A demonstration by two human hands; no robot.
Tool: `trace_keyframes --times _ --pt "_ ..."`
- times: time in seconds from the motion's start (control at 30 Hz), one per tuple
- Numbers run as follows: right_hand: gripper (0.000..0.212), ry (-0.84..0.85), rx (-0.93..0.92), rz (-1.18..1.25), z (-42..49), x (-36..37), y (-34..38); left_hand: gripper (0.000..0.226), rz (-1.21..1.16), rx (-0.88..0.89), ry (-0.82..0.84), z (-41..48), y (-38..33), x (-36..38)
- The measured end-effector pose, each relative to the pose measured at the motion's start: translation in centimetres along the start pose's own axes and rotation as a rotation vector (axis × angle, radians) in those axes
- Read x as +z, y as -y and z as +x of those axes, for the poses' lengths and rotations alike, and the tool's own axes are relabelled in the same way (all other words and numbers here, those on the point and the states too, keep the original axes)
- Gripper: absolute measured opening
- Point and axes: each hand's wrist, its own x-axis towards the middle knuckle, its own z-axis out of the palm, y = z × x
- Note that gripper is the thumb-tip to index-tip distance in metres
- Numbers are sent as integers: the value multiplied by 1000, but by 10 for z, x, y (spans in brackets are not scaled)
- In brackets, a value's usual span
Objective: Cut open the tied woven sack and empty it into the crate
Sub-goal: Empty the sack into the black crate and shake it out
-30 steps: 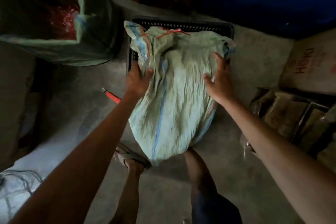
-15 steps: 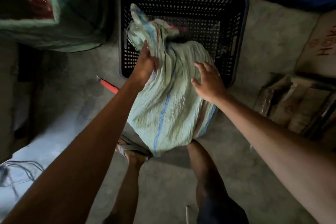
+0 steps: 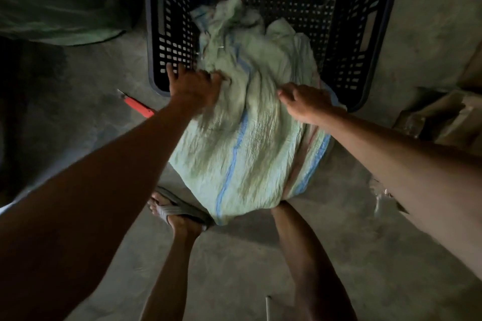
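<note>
A slim red cutter (image 3: 138, 108) lies idle at nine o'clock. The left hand (image 3: 194, 86) has slid off the neck, blurred, grasp unclear. The pale green, blue-striped woven sack (image 3: 242, 143) noses deeper into the black perforated plastic crate (image 3: 365, 34) at twelve, with the right hand (image 3: 310, 104) flat on it, fingers relaxed. Tipping looks underway.

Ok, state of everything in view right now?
Crate: upright, open-topped.
Sack: tipped, top end inside crate, bottom on floor; mouth unclear.
Left hand: open, pressing sack's left side.
Right hand: open, flat on sack.
Red cutter: lying on floor, untouched.
</note>
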Motion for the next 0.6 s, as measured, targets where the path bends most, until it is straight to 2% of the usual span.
trace_keyframes --times 0.07,0.13,0.23,0.33,0.43,0.53,0.6 --pt "56 7 -4 11 2 1 -4 60 3 34 63 7 5 0" --pt "51 -129 -51 2 -4 2 -4 59 -22 64 -13 2 7 -2" --pt "43 -396 -85 0 -34 1 2 65 -290 -4 -314 -32 10 -6" --pt "30 -486 -39 41 -78 -5 9 58 -523 -86 -528 -92 10 1" --pt "24 -301 33 125 -121 1 11 52 -635 -229 -488 -143 12 37" --pt "21 -20 157 49 -154 31 2 54 -705 -355 -281 -185 6 91" --pt "29 89 281 -2 -168 58 -9 53 -733 -424 -124 -207 -4 127"
